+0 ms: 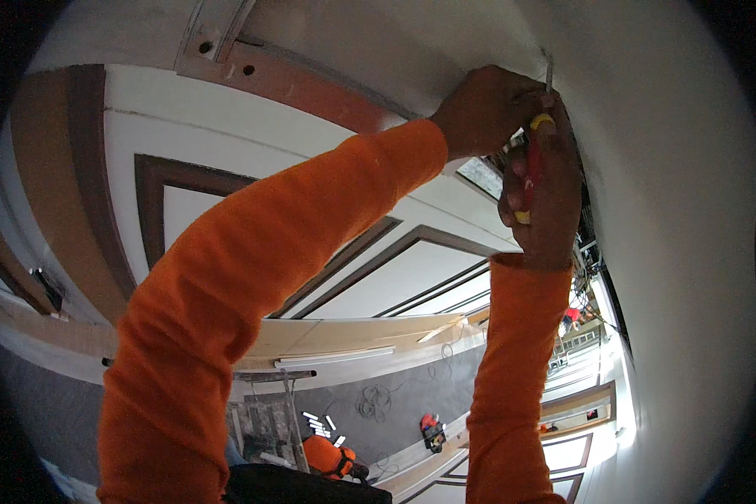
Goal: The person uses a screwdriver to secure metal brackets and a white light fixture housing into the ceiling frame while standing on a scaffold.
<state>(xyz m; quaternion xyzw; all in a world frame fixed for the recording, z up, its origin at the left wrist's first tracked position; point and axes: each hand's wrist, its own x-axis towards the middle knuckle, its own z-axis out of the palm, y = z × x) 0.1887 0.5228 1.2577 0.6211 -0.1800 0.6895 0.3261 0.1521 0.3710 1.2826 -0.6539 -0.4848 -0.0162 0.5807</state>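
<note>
The right grip (550, 193) is closed around a tool with a red and yellow handle (532, 175), which stands roughly upright in the picture inside the curled fingers. Red shows along the handle's middle, between the fingers and the palm, with a yellow band near the top of the grip and another yellow part near the bottom. The handle thus lies within the right grip, not beside it.

Just above the upper yellow band, a thin grey metal rod (549, 74) points up toward the pale surface (655, 168); the fingers cover its lower end, so whether it belongs to the tool cannot be told. Near the rod's tip the surface bears a small dark mark.

The left grip (489, 107) reaches across from the left, its fingers bent and their tips close to the rod's base, right by the top of the handle. Whether it pinches anything cannot be made out.

Left of the hands runs a reddish beam (311, 94) with round holes, beside white panels (206, 214) framed in brown. Far below, a coil of cable (374, 401) and some white strips (319, 426) lie on the grey floor (395, 378), near a person in orange (323, 454).
</note>
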